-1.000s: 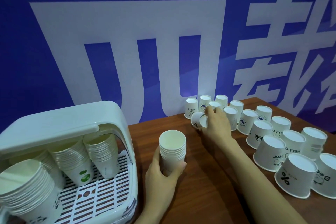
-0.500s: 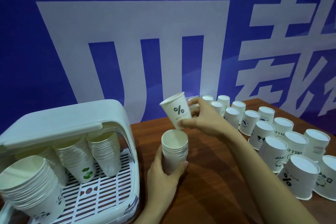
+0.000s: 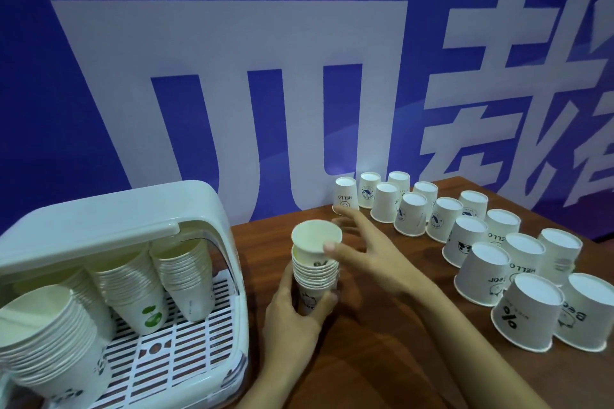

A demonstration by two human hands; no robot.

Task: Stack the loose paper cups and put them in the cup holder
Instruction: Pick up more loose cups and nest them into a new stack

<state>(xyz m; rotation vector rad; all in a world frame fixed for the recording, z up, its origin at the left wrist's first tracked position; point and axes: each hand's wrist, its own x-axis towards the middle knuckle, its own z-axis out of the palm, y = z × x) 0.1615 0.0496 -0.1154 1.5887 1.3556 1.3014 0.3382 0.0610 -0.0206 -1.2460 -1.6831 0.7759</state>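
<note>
Standing upright on the brown table [image 3: 382,359], the stack of paper cups [image 3: 315,271] sits a little right of the cup holder [image 3: 212,209], mouths up, with its top cup [image 3: 316,238] riding high and slightly tilted rather than pushed fully home. The left hand [image 3: 292,319] grips the lower part of the stack from the near side, thumb on the left wall and fingers curled round the right. The right hand [image 3: 368,259] is just beside the stack's right side with its fingers spread and relaxed, holding nothing; one fingertip lies against the rim of the top cup, the other fingers reaching past it toward the back. Beyond and to the right, the loose cups [image 3: 481,242] stand upside down in rough rows running from the blue wall [image 3: 199,76] toward the near right corner. Inside the white holder, several leaning stacks [image 3: 129,285] rest on its slatted tray [image 3: 186,352], under the raised lid [image 3: 99,232].
</note>
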